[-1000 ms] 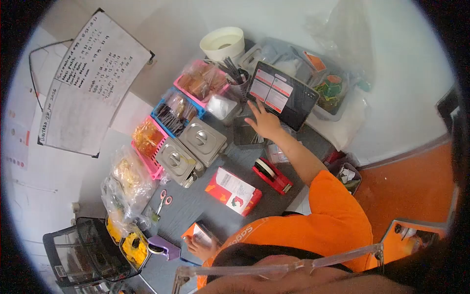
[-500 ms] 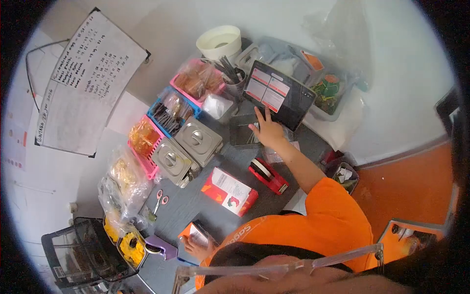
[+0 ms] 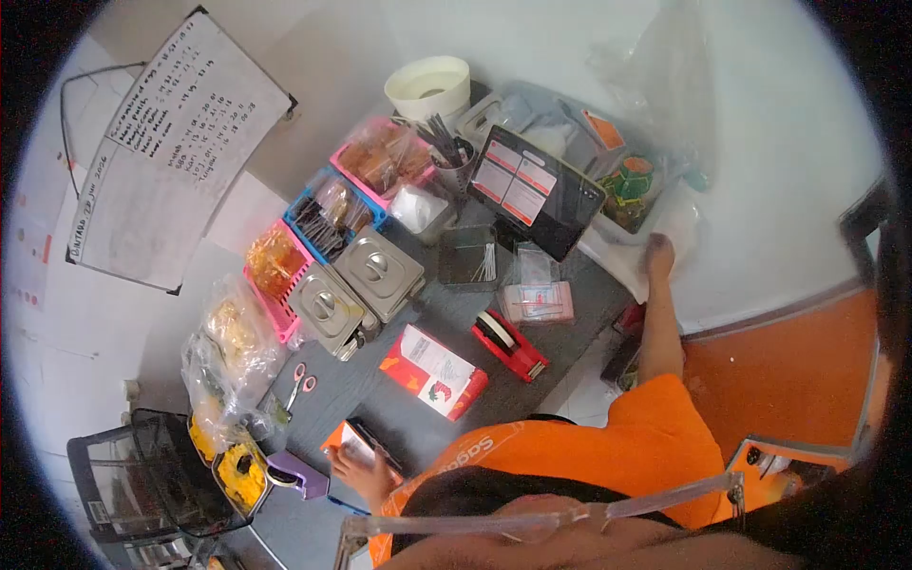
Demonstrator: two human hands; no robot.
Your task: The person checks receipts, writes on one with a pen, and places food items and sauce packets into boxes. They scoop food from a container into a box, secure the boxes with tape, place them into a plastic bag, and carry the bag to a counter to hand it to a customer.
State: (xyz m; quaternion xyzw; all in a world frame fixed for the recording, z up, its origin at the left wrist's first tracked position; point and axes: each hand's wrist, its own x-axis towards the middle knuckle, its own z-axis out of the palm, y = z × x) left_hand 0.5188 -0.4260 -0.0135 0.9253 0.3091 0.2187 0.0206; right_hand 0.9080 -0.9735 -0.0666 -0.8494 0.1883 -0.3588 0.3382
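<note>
My left hand (image 3: 363,477) rests low on the dark table, its fingers curled at the near side of a small orange-and-white box (image 3: 351,440) with a dark edge. My right hand (image 3: 658,255) reaches out at the right, over a white plastic bag (image 3: 679,223) beside the table; its fingers are blurred. Left of it stands a tablet (image 3: 537,190) with a lit screen of red and white panels. A clear tub (image 3: 629,195) with green and orange packets is just behind the right hand.
Between the hands lie a red-and-white carton (image 3: 434,372) and a red tape dispenser (image 3: 510,347). Lidded steel containers (image 3: 380,274), scissors (image 3: 302,385), a dark tray of white sticks (image 3: 470,258) and a purple tape dispenser (image 3: 296,473) are also on the table. A whiteboard (image 3: 180,152) hangs left.
My right hand has left the tablet screen and swung right to the white bag, uncovering the tray and clear packets. My left hand and the small box have shifted slightly left.
</note>
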